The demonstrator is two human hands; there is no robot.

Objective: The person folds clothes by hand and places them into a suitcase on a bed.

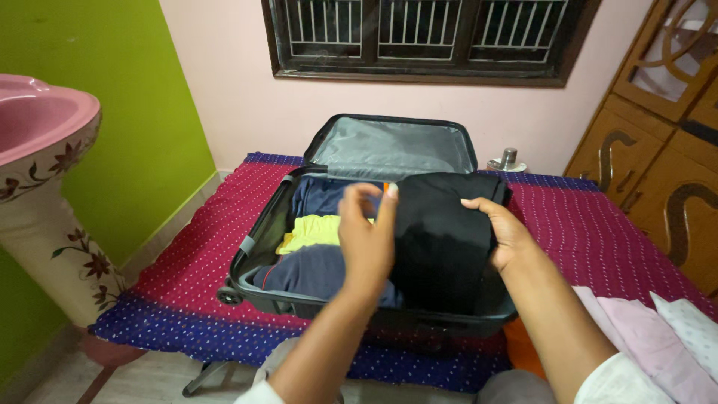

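An open dark suitcase [258,247] lies on a bed, its grey-lined lid [393,146] propped against the wall. Inside on the left lie folded clothes: a navy piece, a yellow garment [314,232] and a dark blue garment [307,273]. A folded black garment [437,239] fills the right half. My right hand [502,232] rests flat on its right edge. My left hand [368,239] hovers above the middle of the case with fingers apart, touching nothing that I can make out.
The bed cover [187,277] is red with white dots and a blue border. A pink washbasin on a flowered pedestal [45,150] stands at left. A wooden cupboard [658,142] is at right. Pale pillows [666,337] lie at the lower right. A barred window [426,34] is above.
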